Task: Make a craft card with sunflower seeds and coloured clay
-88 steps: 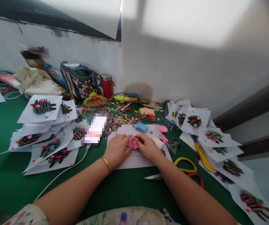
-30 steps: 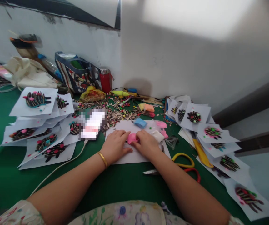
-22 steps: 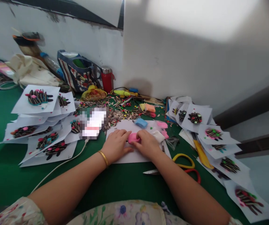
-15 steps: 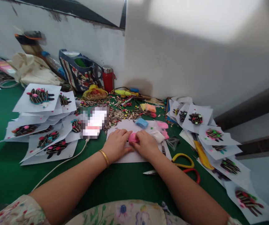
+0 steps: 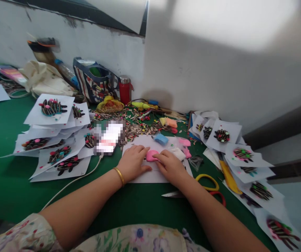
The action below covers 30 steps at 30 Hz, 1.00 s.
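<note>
A flattened lump of pink modelling clay (image 5: 152, 155) lies on the white paper (image 5: 140, 177). My left hand (image 5: 131, 161) rests on the paper to its left, fingers stretched out and thumb apart, holding nothing. With its fingertips, my right hand (image 5: 171, 168) touches the clay's right edge; the fingers are extended rather than wrapped around it. A blue clay block (image 5: 161, 139) sits beyond the hands. White clay (image 5: 178, 153) and pink clay pieces (image 5: 185, 142) lie at the right side of the paper, partly in clear plastic.
Scissors (image 5: 208, 182) lie under my right forearm. Seeds (image 5: 134, 127) and small beads are scattered behind the paper. A phone (image 5: 110, 138) with a white cable stands left. Decorated sheets are stacked left (image 5: 48, 120) and right (image 5: 247, 169). A red flask (image 5: 124, 91) stands by the wall.
My right hand has drawn slightly right, its fingers loosening from the pink clay. More of the clay now shows, looking flatter and wider. The whole view has shifted a little.
</note>
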Tool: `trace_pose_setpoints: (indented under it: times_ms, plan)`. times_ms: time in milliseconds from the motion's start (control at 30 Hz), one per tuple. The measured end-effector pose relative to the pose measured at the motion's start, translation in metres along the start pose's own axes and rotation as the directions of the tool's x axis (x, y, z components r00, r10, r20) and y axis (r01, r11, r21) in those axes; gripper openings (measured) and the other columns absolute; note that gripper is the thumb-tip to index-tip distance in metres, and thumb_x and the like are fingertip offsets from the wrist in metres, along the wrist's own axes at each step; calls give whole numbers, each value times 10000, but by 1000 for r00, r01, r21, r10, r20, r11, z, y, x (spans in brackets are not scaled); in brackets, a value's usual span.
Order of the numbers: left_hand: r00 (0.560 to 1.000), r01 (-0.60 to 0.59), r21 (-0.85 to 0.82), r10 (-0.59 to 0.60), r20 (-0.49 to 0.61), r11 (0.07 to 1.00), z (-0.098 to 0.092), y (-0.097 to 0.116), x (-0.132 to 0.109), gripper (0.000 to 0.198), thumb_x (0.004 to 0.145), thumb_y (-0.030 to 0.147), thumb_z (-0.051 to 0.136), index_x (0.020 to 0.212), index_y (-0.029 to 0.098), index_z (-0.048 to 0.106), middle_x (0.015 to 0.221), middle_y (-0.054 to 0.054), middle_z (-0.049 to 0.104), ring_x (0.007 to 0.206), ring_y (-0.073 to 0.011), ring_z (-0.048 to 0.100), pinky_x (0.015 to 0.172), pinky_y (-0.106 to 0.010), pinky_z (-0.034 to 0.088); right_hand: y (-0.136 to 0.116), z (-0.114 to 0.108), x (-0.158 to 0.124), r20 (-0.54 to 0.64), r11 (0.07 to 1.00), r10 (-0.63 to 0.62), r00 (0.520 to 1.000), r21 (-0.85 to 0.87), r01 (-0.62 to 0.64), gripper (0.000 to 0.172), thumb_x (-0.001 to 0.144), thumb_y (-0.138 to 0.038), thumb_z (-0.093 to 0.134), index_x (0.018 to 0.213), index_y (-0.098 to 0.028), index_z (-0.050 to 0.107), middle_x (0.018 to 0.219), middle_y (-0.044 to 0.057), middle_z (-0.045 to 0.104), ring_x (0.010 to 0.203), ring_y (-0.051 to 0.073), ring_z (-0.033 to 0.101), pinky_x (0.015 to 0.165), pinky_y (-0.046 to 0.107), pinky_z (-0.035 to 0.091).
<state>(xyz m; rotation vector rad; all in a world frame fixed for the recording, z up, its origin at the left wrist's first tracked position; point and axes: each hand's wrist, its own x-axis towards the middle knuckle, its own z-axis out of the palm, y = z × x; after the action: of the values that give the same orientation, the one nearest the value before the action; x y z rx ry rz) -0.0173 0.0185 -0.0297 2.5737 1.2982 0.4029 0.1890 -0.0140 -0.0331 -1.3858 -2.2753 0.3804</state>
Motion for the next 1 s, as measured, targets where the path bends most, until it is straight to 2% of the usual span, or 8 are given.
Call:
trace_pose_setpoints:
  times_ms: [100, 233, 433, 600, 667, 800, 933, 1000]
  plan:
    - [1000, 0, -1, 0, -9, 1000, 1, -1, 0, 773, 714, 522, 736, 1360, 200, 458, 1236, -97, 561, 1137, -292, 492, 1000, -404, 384, -2, 0, -10, -29, 999, 38, 999, 30, -37, 323, 917, -181, 492, 1223, -234, 583, 975, 67, 590, 913, 207, 556, 814, 338, 452]
    - [1000, -13, -13, 12, -15, 1000, 3, -3, 0, 790, 707, 505, 750, 1373, 208, 444, 1237, -94, 561, 1161, -285, 487, 1023, -402, 370, -7, 2, -22, -59, 990, 106, 993, 97, -100, 334, 907, -152, 478, 1220, -218, 575, 922, 56, 579, 833, 193, 555, 757, 327, 463]
    - [1000, -21, -21, 21, -14, 1000, 3, -3, 0, 796, 713, 508, 745, 1381, 202, 438, 1242, -100, 562, 1166, -286, 489, 1023, -400, 374, -19, 7, -31, -74, 988, 139, 988, 80, -133, 349, 899, -151, 481, 1229, -216, 572, 931, 62, 582, 842, 203, 558, 763, 342, 468]
    - [999, -22, -17, 21, -24, 1000, 3, -3, -1, 792, 715, 504, 744, 1379, 200, 439, 1245, -102, 562, 1165, -290, 490, 1013, -409, 381, -20, -3, -26, -101, 995, 90, 991, 49, -85, 350, 906, -153, 472, 1231, -216, 586, 981, 77, 599, 894, 208, 568, 804, 353, 482]
    - [999, -24, -16, 24, -25, 1000, 3, -3, -1, 804, 712, 514, 743, 1383, 199, 433, 1246, -103, 561, 1161, -293, 492, 1007, -415, 386, -16, -11, -19, -86, 999, 38, 996, 6, -37, 335, 909, -147, 463, 1202, -216, 613, 1007, 82, 608, 938, 211, 566, 845, 356, 476]
    - [1000, -15, -10, 15, -19, 1000, 3, -4, 0, 810, 709, 515, 744, 1383, 190, 435, 1244, -106, 564, 1155, -297, 497, 995, -421, 396, -10, -14, -4, 23, 994, -71, 997, -87, 73, 333, 890, -116, 471, 1155, -207, 650, 1011, 86, 626, 950, 205, 567, 867, 346, 463]
    - [1000, -19, -20, 19, -14, 1000, 2, -3, -1, 807, 708, 518, 746, 1383, 202, 437, 1238, -99, 568, 1157, -290, 496, 1011, -408, 387, -13, -10, -1, 54, 988, -52, 997, -144, 59, 328, 891, -133, 484, 1179, -195, 629, 1011, 93, 621, 937, 212, 558, 844, 351, 453]
    - [1000, -19, -20, 19, -13, 1000, 2, -3, -1, 810, 711, 514, 744, 1390, 205, 429, 1243, -99, 566, 1163, -289, 492, 1020, -407, 380, -16, -14, -8, 72, 991, -18, 997, -131, 28, 259, 899, -167, 506, 1124, -194, 632, 1011, 83, 615, 947, 211, 550, 853, 351, 440]
